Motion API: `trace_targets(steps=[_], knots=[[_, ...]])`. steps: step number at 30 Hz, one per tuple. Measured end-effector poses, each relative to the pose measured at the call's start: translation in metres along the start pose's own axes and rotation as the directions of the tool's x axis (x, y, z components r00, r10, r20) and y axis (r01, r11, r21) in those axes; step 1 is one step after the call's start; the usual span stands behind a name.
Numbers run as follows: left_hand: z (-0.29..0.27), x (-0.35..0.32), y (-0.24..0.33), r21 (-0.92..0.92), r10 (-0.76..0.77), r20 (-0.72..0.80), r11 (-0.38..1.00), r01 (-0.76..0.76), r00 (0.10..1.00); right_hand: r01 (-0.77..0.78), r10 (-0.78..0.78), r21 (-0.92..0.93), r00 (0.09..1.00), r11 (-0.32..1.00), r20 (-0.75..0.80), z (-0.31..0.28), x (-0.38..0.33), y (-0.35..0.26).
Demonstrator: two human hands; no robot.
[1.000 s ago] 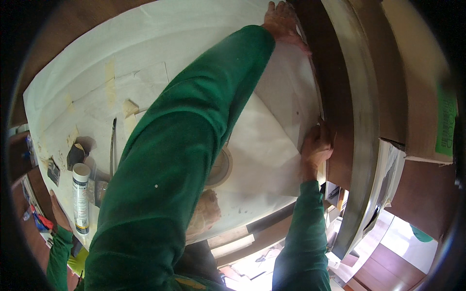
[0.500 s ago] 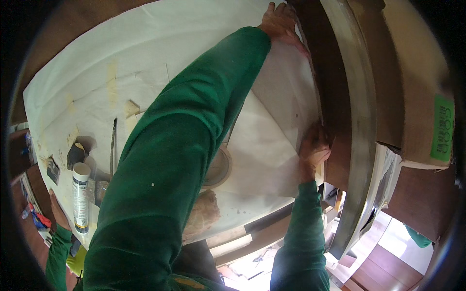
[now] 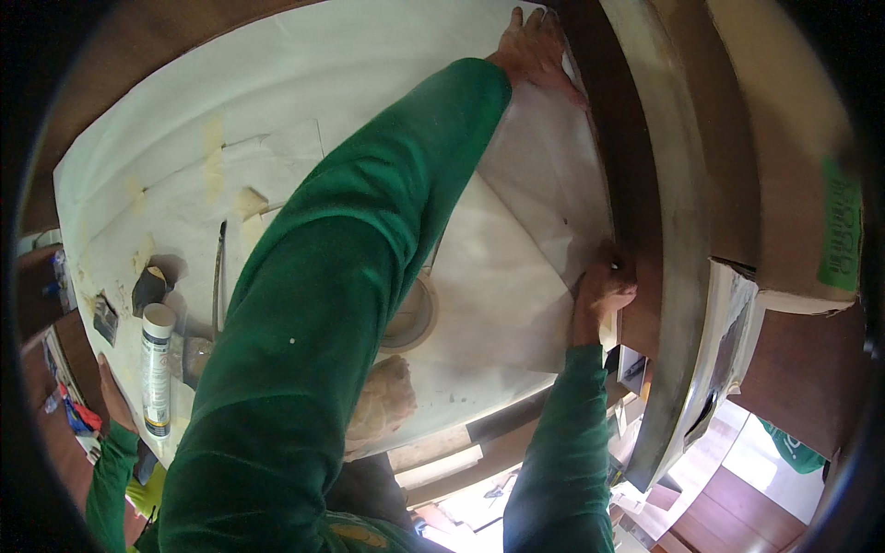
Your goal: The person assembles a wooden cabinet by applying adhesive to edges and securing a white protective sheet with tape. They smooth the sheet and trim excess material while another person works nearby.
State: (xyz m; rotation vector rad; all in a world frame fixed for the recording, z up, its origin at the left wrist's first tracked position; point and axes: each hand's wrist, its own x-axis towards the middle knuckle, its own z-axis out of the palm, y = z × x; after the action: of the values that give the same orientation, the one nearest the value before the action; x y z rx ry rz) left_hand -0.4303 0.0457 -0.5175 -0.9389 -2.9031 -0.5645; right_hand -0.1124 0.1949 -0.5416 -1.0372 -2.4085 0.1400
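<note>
A large off-white sheet (image 3: 369,55) covers the work surface. My left arm in its green sleeve reaches across it, and my left hand (image 3: 536,57) lies flat at the sheet's far right corner, fingers spread, holding nothing. Nearer to me, my right hand (image 3: 604,293) is closed at the sheet's right edge. Its fingers are curled and partly in shadow, so what they grip cannot be made out. Under my left forearm a roll of tape (image 3: 426,318) is partly hidden. Beside it lies a crumpled, translucent tan wad (image 3: 383,401).
Left of my arm are a white cartridge tube (image 3: 157,373), a thin dark strip (image 3: 219,267), a dark rounded piece (image 3: 149,290) and a small dark square (image 3: 105,320). A co-worker's hand (image 3: 112,392) rests at the left edge. Cardboard boxes (image 3: 802,166) stand right, past a long grey rail (image 3: 678,230).
My right hand has shifted slightly to the right at the sheet's edge and turned a little. My left hand stays flat at the far corner. The whole view has moved slightly.
</note>
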Motion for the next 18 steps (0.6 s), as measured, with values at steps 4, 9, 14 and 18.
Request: trace_targets(steps=[4, 9, 14, 18], knots=[[0.01, -0.001, 0.004, -0.009, 0.028, -0.028, 1.0, -0.028, 0.999, 0.021, -0.021, -0.034, 1.0, 0.999, 0.011, -0.001, 0.001, 0.011], [0.003, 0.004, 0.003, -0.011, -0.01, -0.029, 1.0, 0.01, 1.0, 0.014, -0.013, 0.053, 0.999, 0.998, -0.031, 0.002, 0.0, 0.011], [0.006, 0.014, -0.006, -0.064, -0.018, 0.034, 0.998, 0.02, 0.999, 0.247, -0.253, -0.06, 0.958, 0.967, -0.134, 0.019, 0.008, 0.045], [0.003, 0.014, -0.004, -0.056, -0.003, 0.076, 0.998, 0.007, 0.997, 0.22, -0.211, 0.095, 0.973, 0.971, -0.095, 0.012, 0.007, 0.044]])
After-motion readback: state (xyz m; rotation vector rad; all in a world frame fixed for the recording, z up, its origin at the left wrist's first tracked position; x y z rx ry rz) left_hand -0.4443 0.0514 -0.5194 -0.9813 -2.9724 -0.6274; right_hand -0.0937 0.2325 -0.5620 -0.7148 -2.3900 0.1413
